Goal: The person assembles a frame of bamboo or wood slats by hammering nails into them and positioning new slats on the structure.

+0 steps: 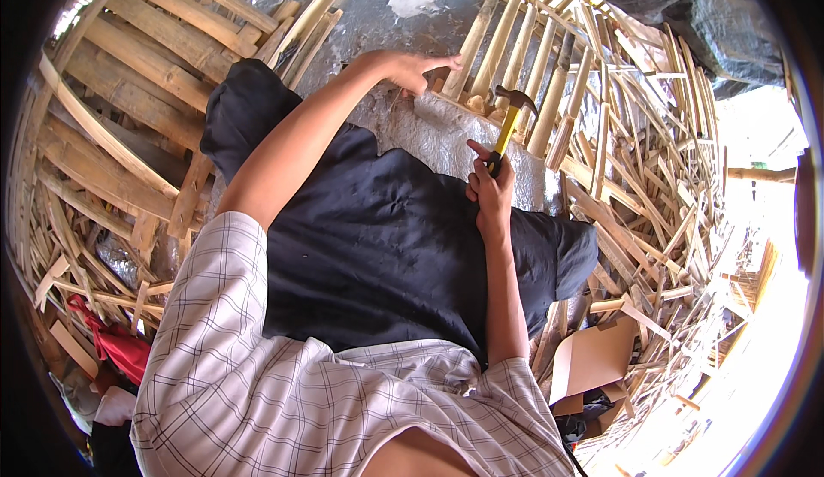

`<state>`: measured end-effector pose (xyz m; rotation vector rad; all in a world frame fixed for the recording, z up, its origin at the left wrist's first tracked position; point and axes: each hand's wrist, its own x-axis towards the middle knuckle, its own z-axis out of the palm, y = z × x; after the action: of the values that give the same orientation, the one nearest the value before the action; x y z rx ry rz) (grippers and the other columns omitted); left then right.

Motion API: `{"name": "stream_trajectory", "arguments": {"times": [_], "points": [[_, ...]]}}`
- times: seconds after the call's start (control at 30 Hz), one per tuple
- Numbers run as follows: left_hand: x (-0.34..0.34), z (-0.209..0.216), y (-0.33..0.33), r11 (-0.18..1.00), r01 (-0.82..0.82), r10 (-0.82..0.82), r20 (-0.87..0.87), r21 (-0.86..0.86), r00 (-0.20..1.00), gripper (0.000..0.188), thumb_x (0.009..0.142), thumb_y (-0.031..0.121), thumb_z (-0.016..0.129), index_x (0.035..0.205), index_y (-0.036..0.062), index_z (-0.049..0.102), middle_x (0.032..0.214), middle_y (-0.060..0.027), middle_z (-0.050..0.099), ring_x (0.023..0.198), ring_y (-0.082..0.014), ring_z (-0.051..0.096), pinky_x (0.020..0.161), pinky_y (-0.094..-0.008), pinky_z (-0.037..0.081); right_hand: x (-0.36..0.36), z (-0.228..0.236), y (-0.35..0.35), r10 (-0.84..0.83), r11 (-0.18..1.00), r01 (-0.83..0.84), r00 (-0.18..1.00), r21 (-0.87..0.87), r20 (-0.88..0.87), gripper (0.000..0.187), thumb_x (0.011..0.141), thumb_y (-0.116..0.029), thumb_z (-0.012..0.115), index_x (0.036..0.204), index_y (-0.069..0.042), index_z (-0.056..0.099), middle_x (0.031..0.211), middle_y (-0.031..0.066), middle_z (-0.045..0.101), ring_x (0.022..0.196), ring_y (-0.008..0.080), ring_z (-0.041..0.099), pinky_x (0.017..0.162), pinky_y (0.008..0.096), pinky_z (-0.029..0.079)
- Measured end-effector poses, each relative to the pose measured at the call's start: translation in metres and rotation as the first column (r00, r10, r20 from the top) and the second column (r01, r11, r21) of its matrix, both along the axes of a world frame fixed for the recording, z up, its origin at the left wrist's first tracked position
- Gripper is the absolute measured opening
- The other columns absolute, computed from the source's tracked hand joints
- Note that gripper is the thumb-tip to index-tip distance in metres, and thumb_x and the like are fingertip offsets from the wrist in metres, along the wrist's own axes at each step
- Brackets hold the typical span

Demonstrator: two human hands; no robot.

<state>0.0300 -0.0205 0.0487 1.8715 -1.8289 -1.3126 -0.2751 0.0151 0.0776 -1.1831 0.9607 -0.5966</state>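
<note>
The bare left forearm, seen from above, slants up and to the right, and the left wrist bends so that the open left hand points rightward, its fingers loosely spread. The bare right forearm rises almost straight up. The right hand is curled into a grip, one digit stretched toward the upper left. The hands are apart, the left one higher.

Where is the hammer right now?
In the head view, the hammer is right of centre, held by its handle in the right hand, its head showing in front of the bamboo strips.
</note>
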Motion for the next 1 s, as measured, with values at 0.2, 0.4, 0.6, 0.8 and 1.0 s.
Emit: {"name": "stream_trajectory", "arguments": {"times": [0.2, 0.4, 0.6, 0.8, 1.0], "points": [[0.001, -0.007, -0.003, 0.986, 0.055, -0.054, 0.011, -0.159, 0.998, 0.093, 0.078, 0.013, 0.065, 0.161, 0.0272, 0.024, 0.172, -0.0019, 0.012, 0.154, -0.0259, 0.027, 0.123, -0.045, 0.033, -0.003, -0.001, -0.002, -0.011, 1.0, 0.011, 1.0, -0.01, -0.003, 0.017, 0.102, -0.004, 0.052, 0.117, 0.0, 0.059, 0.08, -0.0029, 0.053, 0.05, 0.0014, 0.032, 0.045, 0.0213, 0.03], [-0.008, -0.02, 0.009, 0.943, 0.061, -0.025, 0.112, -0.328, 0.993, 0.097, 0.082, 0.054, 0.075, 0.159, 0.0225, 0.026, 0.171, -0.0035, 0.013, 0.155, -0.0279, 0.023, 0.125, -0.0474, 0.028, -0.005, 0.009, -0.004, 0.065, 0.99, -0.076, 0.993, -0.117, -0.097, 0.015, 0.105, -0.017, 0.056, 0.102, -0.002, 0.054, 0.093, 0.007, 0.069, 0.047, 0.0031, 0.037, 0.04, 0.023, 0.03], [-0.031, -0.026, 0.02, 0.82, 0.08, 0.119, 0.305, -0.566, 0.945, 0.112, 0.07, 0.073, 0.077, 0.157, 0.0189, 0.03, 0.169, -0.0052, 0.021, 0.152, -0.0297, 0.029, 0.125, -0.048, 0.028, -0.006, 0.031, -0.025, 0.054, 0.754, -0.388, 0.841, -0.53, -0.538, 0.019, 0.101, -0.014, 0.059, 0.09, 0.002, 0.057, 0.068, 0.0124, 0.066, 0.056, 0.0263, 0.062, 0.056, 0.0403, 0.046], [-0.033, -0.02, 0.026, 0.84, 0.018, 0.089, 0.17, -0.542, 0.981, 0.111, 0.072, 0.07, 0.077, 0.153, 0.0083, 0.033, 0.165, -0.0044, 0.03, 0.142, -0.0311, 0.045, 0.113, -0.0453, 0.045, -0.003, 0.05, -0.034, -0.006, 0.599, -0.451, 0.824, -0.662, -0.566, 0.02, 0.1, -0.014, 0.062, 0.095, 0.004, 0.055, 0.072, 0.0288, 0.057, 0.07, 0.0514, 0.054, 0.06, 0.0517, 0.04], [-0.033, -0.025, 0.033, 0.775, 0.013, 0.131, 0.181, -0.632, 0.975, 0.107, 0.076, 0.071, 0.074, 0.151, 0.0054, 0.035, 0.163, -0.005, 0.033, 0.138, -0.0313, 0.05, 0.104, -0.0437, 0.053, -0.004, 0.052, -0.041, -0.007, 0.543, -0.539, 0.763, -0.644, -0.646, 0.02, 0.101, -0.014, 0.06, 0.098, 0.004, 0.054, 0.074, 0.03, 0.059, 0.075, 0.0534, 0.056, 0.063, 0.0562, 0.04]]}}
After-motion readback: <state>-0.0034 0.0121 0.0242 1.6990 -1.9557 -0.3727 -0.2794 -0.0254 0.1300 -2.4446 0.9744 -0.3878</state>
